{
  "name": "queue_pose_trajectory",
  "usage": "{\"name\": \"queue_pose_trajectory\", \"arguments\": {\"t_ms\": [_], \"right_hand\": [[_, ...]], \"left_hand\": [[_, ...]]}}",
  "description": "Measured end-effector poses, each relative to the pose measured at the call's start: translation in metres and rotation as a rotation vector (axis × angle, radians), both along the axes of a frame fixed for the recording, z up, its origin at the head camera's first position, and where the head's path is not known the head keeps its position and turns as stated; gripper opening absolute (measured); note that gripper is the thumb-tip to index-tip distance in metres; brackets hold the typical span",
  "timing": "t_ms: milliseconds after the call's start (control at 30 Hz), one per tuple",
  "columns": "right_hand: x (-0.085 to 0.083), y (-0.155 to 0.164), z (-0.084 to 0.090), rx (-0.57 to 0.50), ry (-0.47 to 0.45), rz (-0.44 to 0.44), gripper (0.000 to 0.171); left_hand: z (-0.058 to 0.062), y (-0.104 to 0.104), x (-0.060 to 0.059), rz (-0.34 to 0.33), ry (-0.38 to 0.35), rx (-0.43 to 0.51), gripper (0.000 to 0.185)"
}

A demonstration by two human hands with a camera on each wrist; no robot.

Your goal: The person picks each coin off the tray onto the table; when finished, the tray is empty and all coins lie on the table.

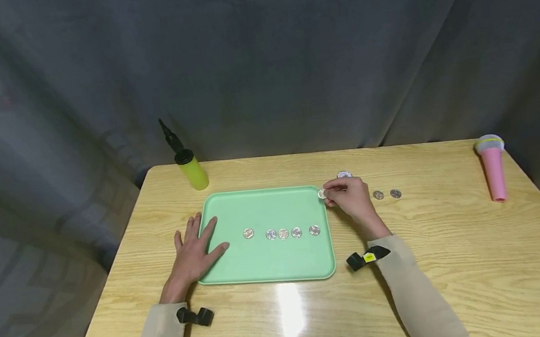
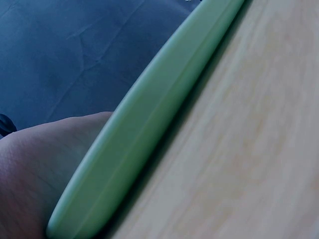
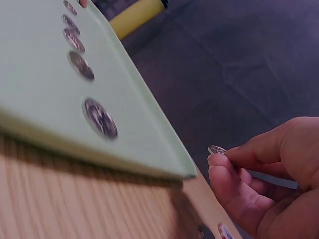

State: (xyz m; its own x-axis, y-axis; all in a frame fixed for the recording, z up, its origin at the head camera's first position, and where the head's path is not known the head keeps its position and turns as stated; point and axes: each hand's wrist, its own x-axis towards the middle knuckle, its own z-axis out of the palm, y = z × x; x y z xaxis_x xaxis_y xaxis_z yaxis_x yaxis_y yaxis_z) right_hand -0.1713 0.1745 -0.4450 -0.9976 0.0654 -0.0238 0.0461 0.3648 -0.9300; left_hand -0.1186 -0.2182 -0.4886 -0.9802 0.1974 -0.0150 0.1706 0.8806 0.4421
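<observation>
My right hand pinches a silver coin between thumb and fingers, at the far right corner of a mint-green tray. In the right wrist view the pinched coin shows beyond the tray's corner. Several coins lie flat in a rough row across the tray. With fingers spread, my left hand rests over the tray's left edge, thumb and index finger reaching onto its floor. The left wrist view shows the tray's green side close up, with part of the left hand behind it.
Two coins lie on the wooden table right of my right hand. Just behind that hand is a white round piece, partly hidden. A yellow-green hand pump stands at the back left, and a pink toy microphone lies far right.
</observation>
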Motion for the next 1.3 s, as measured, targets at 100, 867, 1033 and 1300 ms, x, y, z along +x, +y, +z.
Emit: {"name": "queue_pose_trajectory", "arguments": {"t_ms": [100, 867, 1033, 1300], "right_hand": [[0.001, 0.01, -0.001, -0.01, 0.0, -0.018, 0.018], [0.018, 0.087, -0.001, -0.046, -0.054, -0.12, 0.03], [0.02, 0.098, -0.001, -0.052, -0.043, -0.142, 0.03], [0.025, 0.118, -0.001, -0.05, -0.045, -0.181, 0.033]], "left_hand": [[0.0, 0.0, 0.0, -0.002, 0.001, 0.0, 0.078], [0.001, 0.0, 0.001, 0.0, 0.002, 0.007, 0.078], [0.001, 0.0, 0.0, 0.004, -0.005, 0.008, 0.078], [0.002, 0.001, 0.0, 0.007, -0.009, 0.007, 0.078]]}}
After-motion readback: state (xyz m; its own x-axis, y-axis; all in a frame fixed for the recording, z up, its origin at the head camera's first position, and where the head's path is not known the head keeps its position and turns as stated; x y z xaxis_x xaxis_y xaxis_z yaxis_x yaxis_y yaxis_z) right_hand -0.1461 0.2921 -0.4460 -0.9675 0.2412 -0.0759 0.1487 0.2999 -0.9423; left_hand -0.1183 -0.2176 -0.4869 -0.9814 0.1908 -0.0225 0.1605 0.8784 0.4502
